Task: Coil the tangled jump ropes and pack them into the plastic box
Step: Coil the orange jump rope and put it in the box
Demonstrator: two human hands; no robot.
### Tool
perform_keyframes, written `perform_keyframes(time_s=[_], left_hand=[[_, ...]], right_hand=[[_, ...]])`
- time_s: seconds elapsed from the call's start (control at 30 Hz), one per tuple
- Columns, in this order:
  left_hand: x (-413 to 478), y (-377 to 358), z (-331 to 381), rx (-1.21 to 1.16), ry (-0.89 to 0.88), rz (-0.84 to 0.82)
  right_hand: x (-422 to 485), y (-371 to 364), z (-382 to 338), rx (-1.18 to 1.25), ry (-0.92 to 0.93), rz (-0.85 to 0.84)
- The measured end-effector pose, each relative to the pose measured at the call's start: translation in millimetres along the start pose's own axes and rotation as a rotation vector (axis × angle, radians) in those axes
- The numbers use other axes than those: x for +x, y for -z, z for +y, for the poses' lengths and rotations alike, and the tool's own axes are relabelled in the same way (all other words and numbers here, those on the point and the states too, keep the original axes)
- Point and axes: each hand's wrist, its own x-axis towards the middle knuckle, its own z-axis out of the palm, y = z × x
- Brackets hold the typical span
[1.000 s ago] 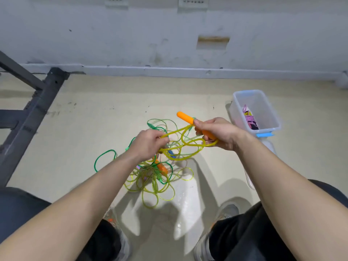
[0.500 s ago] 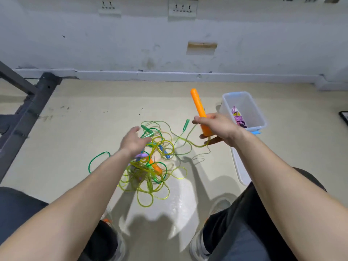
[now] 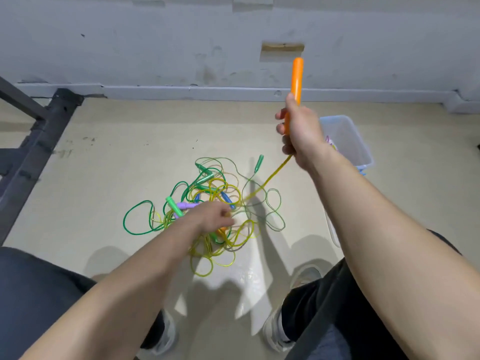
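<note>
Our right hand (image 3: 301, 136) is clenched round the lower part of an orange handle (image 3: 297, 76), which stands upright in front of the wall. From under the fist its yellow cord (image 3: 267, 181) runs down in a straight, tight line into the tangle (image 3: 207, 193) on the floor (image 3: 117, 165). Our left hand (image 3: 211, 216) is down on the near side of that tangle, over the yellow loops, but it is blurred and we cannot tell whether its fingers grasp a strand or only press on the heap. The tangle lies between our knees and the wall, well apart from the plastic box (image 3: 342, 133), which stands to the right behind our right forearm with a pink rope (image 3: 329, 141) already inside. Among the loops we can pick out a green handle (image 3: 174, 206), a purple handle (image 3: 185, 205) and a blue handle (image 3: 226, 199). We judge these ropes light, thin and limp, with a smooth plastic skin that slides easily through the fingers yet snags wherever loops cross. A hard pull would likely tighten the knot or drag the whole heap along. The handles are the only stiff parts, so they are the sound places to take hold: one handle in a full fist, while the other hand pins the heap or feeds the cord out loop by loop. For coiling, loose turns seem best, since the cord may spring open when let go.
</note>
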Motion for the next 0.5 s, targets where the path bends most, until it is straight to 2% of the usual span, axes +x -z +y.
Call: perform_keyframes(time_s=[0.03,0.1,0.17,0.2,0.27,0.37,0.43,0.5], left_hand=[[-2.0,0.8,-20.8,-0.018,0.073,0.022],[-5.8,8.3,-39.2,-0.289,0.103,0.109],[-13.5,29.4,-19.1,-0.57,0.063,0.171],[-17.2,44.4,-1.1,-0.716,0.026,0.175],[-18.6,76.1,33.1,-0.971,-0.028,0.195],[-10.7,114.2,56.4,-1.261,-0.023,0.277],[-6.3,125.9,59.8,-1.459,0.008,0.298],[-0.2,127.9,55.9,-1.548,0.008,0.284]], right_hand=[[6.5,2.0,1.2,-0.061,0.057,0.029],[18.2,7.7,12.6,-0.277,0.187,0.024],[23.3,7.3,38.7,-0.502,0.197,-0.129],[19.2,1.5,55.3,-0.527,0.12,-0.266],[4.1,-12.9,86.9,-0.346,-0.103,-0.514],[-19.3,-30.6,110.0,0.296,-0.384,-0.692],[-27.5,-36.2,108.3,0.461,-0.385,-0.765],[-28.1,-39.1,100.0,0.362,-0.257,-0.802]])
